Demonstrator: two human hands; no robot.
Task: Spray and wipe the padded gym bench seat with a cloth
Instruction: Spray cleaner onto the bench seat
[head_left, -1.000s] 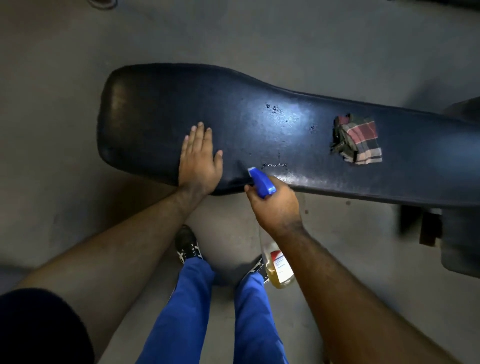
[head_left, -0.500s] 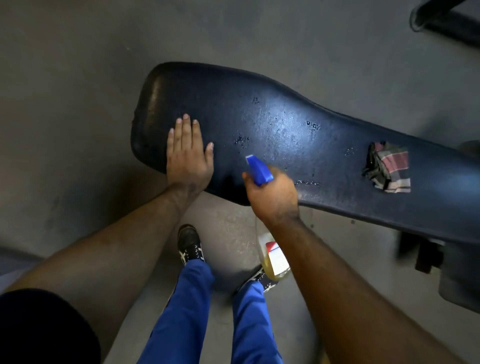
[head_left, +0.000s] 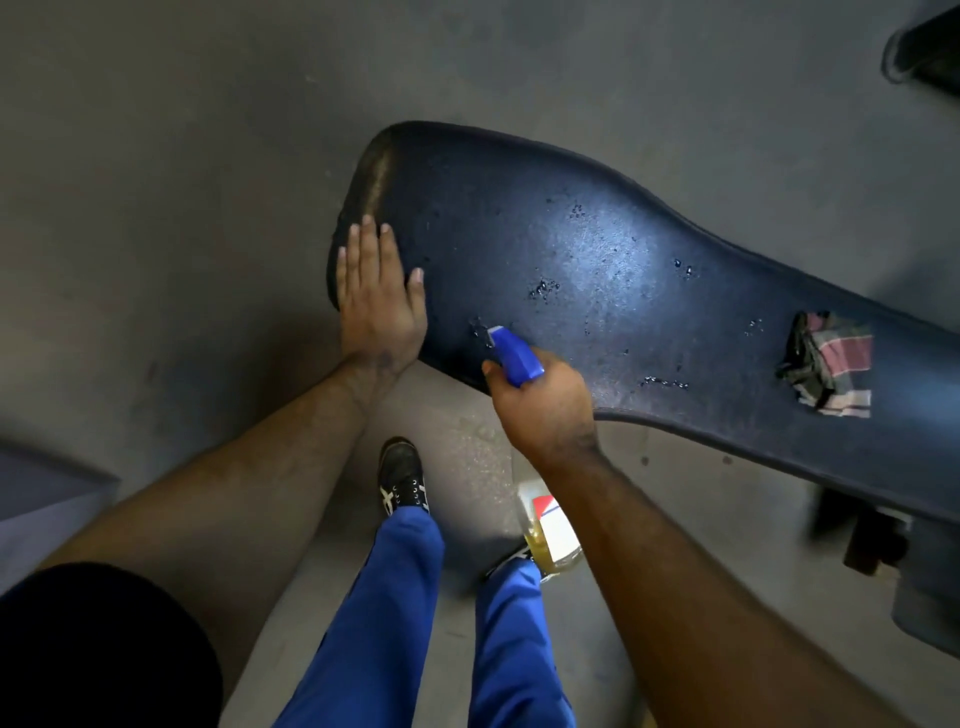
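no legible text anywhere, only a blurred red-and-white label on the spray bottle

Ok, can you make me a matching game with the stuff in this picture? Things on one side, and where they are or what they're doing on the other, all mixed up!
Things:
1. left hand
2. right hand
3. checked cloth
4. shoe

Places or states:
A. lying crumpled on the bench pad, nobody touching it
B. on the grey floor
C. flat on the wide end of the bench pad
D. gripping the spray bottle with the blue top

Pairs: 1-C, 2-D, 3-A, 4-B
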